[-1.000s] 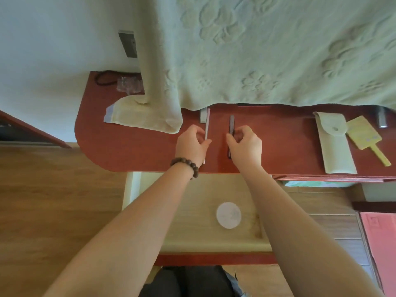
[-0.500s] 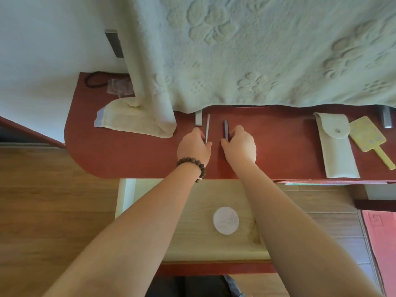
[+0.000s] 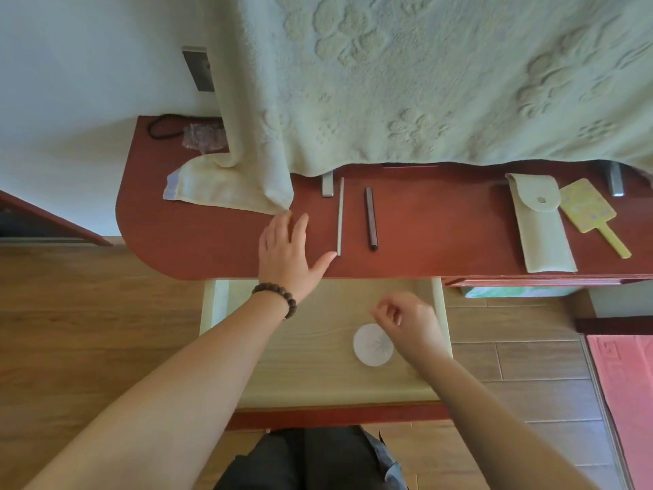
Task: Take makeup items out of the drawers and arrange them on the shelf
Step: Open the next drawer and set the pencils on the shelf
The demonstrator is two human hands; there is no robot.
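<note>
No brand, label or writing can be read on anything here (the pink mat (image 3: 625, 394) at 4 o'clock has a raised pattern, too blurred to make out).

A second ago both hands pinched the two sticks on the red shelf (image 3: 198, 235); now both have let go. The left hand (image 3: 288, 254) lies flat on the shelf with fingers spread, its thumb tip just touching the near end of the pale stick (image 3: 340, 217). The right hand (image 3: 406, 321) has pulled back toward 6 o'clock and hangs over the open drawer (image 3: 300, 376), fingers loosely curled, holding nothing.

The pale stick is thin and off-white; the dark stick (image 3: 370, 218) just to its 3 o'clock side is thicker and brownish-black. They lie parallel, apart, both pointing toward 12 o'clock. In the drawer a round white puff (image 3: 371, 348) lies flat, partly behind the right hand.

Toward 3 o'clock on the shelf lie a pale green pouch (image 3: 540, 228) and a yellow hand mirror (image 3: 590, 213), touching. A pale green towel (image 3: 424, 83) hangs across the 12 o'clock side, its corner resting on the shelf. A beaded bracelet (image 3: 279, 297) circles the left wrist.
</note>
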